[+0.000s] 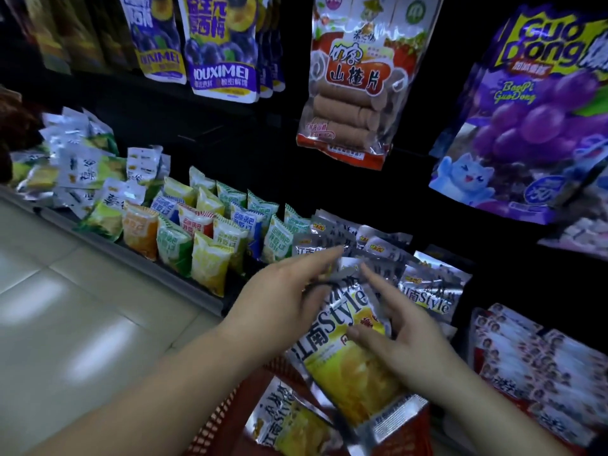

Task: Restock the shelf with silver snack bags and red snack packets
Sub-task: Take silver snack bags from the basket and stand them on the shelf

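Above the basket point(227, 416), left hand point(279, 301) and right hand point(411, 337) half-hide a silver bag point(342, 320).

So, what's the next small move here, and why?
Probably ease the bag forward and stand it in the silver row. The left hand and right hand hold it just short of that row, above the basket, where another such bag waits.

Hanging purple plum bags point(220, 44), hawthorn roll bag point(355, 83), grape jelly bag point(533, 120), tiled floor point(65, 307)
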Tool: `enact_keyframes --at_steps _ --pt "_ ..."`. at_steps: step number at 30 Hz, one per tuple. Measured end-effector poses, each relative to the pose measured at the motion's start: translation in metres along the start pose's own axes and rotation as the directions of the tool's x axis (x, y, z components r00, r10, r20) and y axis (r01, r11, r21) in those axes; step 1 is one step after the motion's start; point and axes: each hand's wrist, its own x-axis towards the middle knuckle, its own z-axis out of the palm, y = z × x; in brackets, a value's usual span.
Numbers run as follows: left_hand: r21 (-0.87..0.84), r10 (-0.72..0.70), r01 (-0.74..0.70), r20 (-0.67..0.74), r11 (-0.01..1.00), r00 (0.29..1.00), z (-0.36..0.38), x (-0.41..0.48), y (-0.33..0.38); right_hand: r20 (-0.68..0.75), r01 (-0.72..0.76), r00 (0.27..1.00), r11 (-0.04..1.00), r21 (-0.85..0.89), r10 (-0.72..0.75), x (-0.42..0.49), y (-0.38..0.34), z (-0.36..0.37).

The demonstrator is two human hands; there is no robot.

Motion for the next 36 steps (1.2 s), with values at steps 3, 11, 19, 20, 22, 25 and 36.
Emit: enact_keyframes --at_steps 3,11,19,20,22,25,36 --pt "-0.302 -0.155 0.143 -0.016 0.943 0.988 0.004 -0.002 0.001 -0.014 0.001 1.000 1.000 -0.005 -0.002 -0.001 0.002 -0.001" --pt "0.141 -0.045 0.051 -0.047 0.989 0.998 -0.003 -0.004 -0.006 -0.118 -0.022 0.992 0.995 0.097 0.033 0.001 0.005 0.006" --pt "0.255 -0.177 0.153 0.072 0.955 0.982 -0.002 -0.010 -0.007 -0.222 -0.072 0.970 0.991 0.109 0.095 0.000 0.006 0.005" --pt "0.189 -0.250 0.238 0.040 0.953 0.967 -0.004 -0.012 -0.007 -0.266 -0.079 0.957 0.987 0.139 0.114 0.001 0.007 0.003" --pt "-0.076 -0.412 0.412 0.020 0.908 0.911 -0.003 -0.016 -0.001 -0.319 -0.086 0.935 0.971 0.224 0.157 0.002 0.008 0.000" --pt "-0.636 -0.644 0.624 0.249 0.455 0.723 0.019 -0.024 0.026 -0.304 -0.079 0.933 0.936 0.342 0.190 0.002 0.010 0.002" --pt "-0.851 -0.665 0.461 0.193 0.253 0.721 0.026 -0.021 0.033 -0.139 -0.037 0.988 0.976 0.215 0.068 -0.008 0.006 0.010"
